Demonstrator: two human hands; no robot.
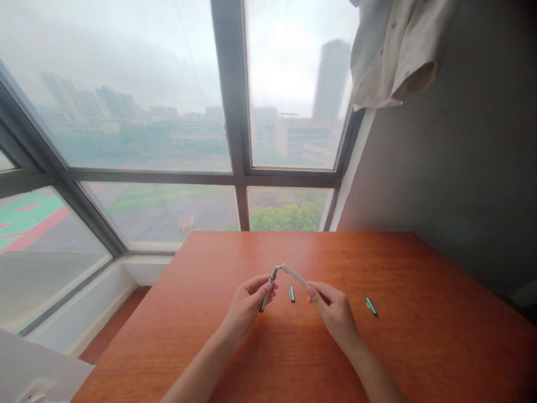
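My left hand (252, 305) is closed around a razor handle (273, 277), a slim grey metal piece with a bent neck and a dark lower end. Between the thumb and fingers of my right hand (333, 307) is a slim whitish stick (295, 274), perhaps a small brush. Its far end points up and left, meeting or nearly meeting the top of the handle; whether they touch I cannot tell. On the table between my hands lies a razor cartridge (292, 294), dark with a teal strip. A second razor cartridge (371, 306) lies right of my right hand.
Both hands are above a reddish-brown wooden table (210, 347). Large windows with a grey frame (241, 179) stand beyond its far edge. A light cloth garment (396, 56) hangs at the upper right, before a grey wall (453, 168). A white ledge (100, 308) runs along the left.
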